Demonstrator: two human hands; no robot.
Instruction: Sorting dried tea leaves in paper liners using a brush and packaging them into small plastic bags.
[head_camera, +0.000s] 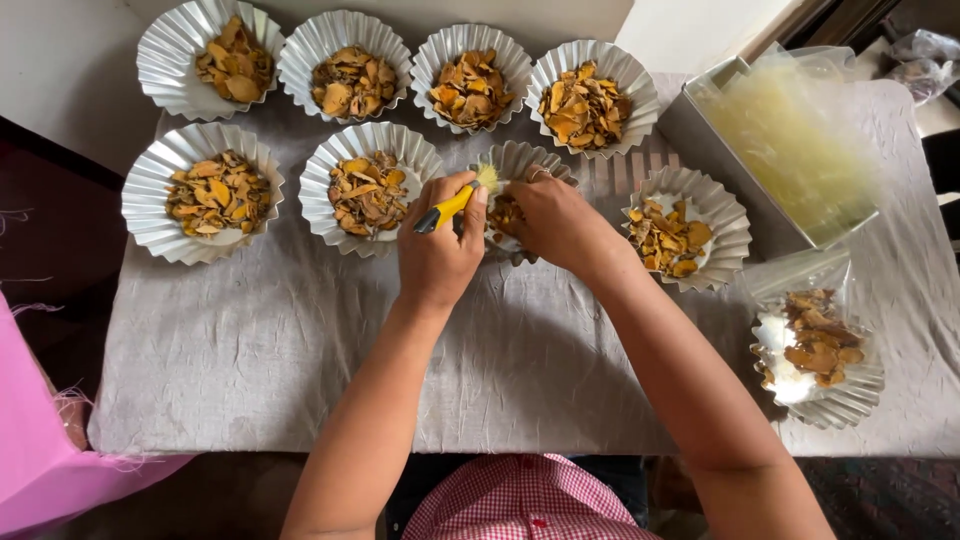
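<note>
My left hand (438, 250) grips a small brush with a yellow-and-black handle (447, 208); its pale bristles (487, 177) touch the rim of a silver fluted foil cup (520, 157) in the middle of the table. My right hand (556, 222) rests on that same cup, covering most of it and the orange-brown dried slices (505, 215) inside. I cannot tell whether the right fingers hold the cup's rim or a slice.
Several more foil cups of dried slices stand around: a back row (470, 85), two at the left (203, 190), one at the right (685, 232). A bagged cup (815, 355) lies at the right edge. A metal tray (705, 120) holds clear plastic bags (790, 140). Grey cloth (300, 350) covers the table.
</note>
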